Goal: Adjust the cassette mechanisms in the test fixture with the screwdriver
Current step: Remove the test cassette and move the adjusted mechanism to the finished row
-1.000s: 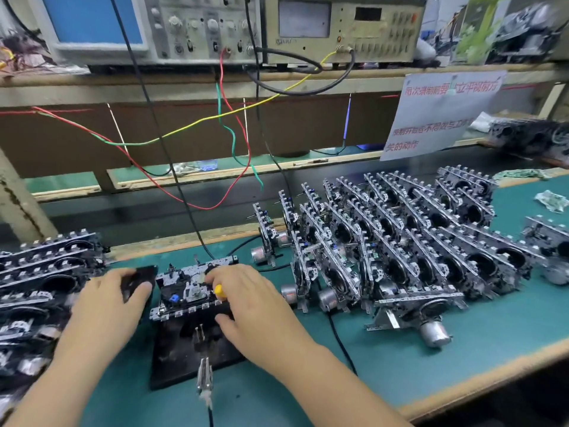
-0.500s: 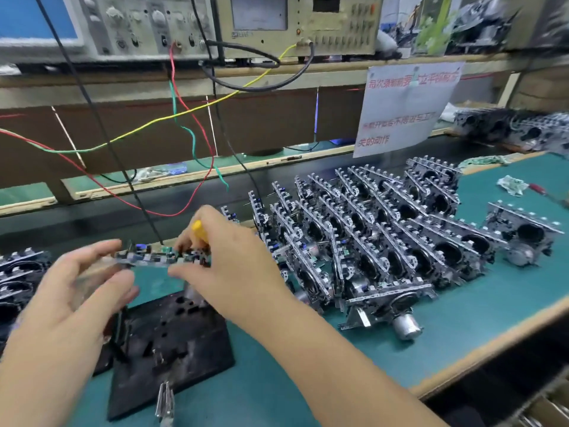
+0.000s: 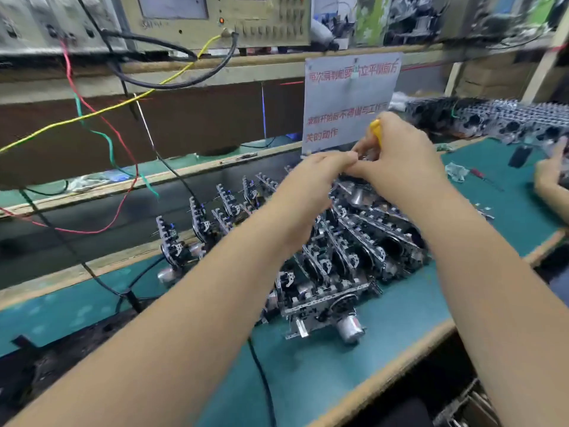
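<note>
Cassette mechanisms (image 3: 348, 241) stand in rows on the green tabletop (image 3: 323, 374) in the middle of the frame, and above their far end the right hand (image 3: 397, 155) grips a yellow screwdriver (image 3: 375, 131) while the left hand (image 3: 317, 177) has blurry curled fingers, its grip unclear.

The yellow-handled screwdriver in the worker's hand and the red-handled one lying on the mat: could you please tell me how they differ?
The yellow-handled screwdriver is gripped in the right hand, raised above the rows of cassette mechanisms; the red-handled screwdriver lies loose on the green mat, further right. The yellow one is mostly hidden by fingers, only its handle showing; the red one shows its handle and thin shaft. Both look like small hand tools.
</note>
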The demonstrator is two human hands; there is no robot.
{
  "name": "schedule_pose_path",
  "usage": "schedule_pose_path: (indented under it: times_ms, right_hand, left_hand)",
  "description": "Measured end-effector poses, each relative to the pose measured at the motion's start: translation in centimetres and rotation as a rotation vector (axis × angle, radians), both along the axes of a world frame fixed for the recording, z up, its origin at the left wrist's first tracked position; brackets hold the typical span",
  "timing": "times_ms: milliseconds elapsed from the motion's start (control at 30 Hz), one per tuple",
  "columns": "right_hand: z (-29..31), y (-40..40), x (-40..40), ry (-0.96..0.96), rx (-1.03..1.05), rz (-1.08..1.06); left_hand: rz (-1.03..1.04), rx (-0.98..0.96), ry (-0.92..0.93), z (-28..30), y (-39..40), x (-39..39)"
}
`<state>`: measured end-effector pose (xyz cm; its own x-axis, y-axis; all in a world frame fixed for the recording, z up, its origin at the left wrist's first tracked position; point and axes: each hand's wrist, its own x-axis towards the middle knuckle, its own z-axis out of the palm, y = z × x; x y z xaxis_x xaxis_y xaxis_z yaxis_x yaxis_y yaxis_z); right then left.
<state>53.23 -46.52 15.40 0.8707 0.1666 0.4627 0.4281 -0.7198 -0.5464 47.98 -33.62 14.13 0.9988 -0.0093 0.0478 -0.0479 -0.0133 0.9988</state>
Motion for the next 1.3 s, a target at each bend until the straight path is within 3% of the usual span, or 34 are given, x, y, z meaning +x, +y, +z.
schedule_pose_path:
  times_ms: [200,467,833,967,1067,1133,1300]
  right_hand:
    - [-1.9,-7.2,6.1,0.058,-0.098,-0.225]
    - [-4.8,-11.0,8.9,0.174,-0.206,-0.308]
    - [-5.0,-13.9,7.7,0.127,-0.270,-0.365]
    - [-6.2,-13.8,7.7,0.257,-0.319,-0.377]
    - [-6.7,-13.3,8.1,0.357,-0.266,-0.414]
    - [-6.6,-13.0,8.3,0.410,-0.340,-0.421]
    - [-4.8,-9.4,6.4,0.188,-0.286,-0.365]
  left_hand:
    - [-0.147,-0.269,0.114,-2.5,-5.9,7.1]
    - [-0.156,-0.440,0.280,-4.3,-8.6,10.3]
    - [-0.218,-0.392,0.272,-5.1,-10.5,9.9]
    - [-0.213,-0.376,0.342,-5.7,-10.7,9.6]
    - [-0.221,-0.452,0.373,-6.0,-10.7,10.0]
    - [-0.219,-0.491,0.386,-5.8,-10.7,10.1]
    - [-0.177,-0.530,0.356,-4.4,-9.6,8.9]
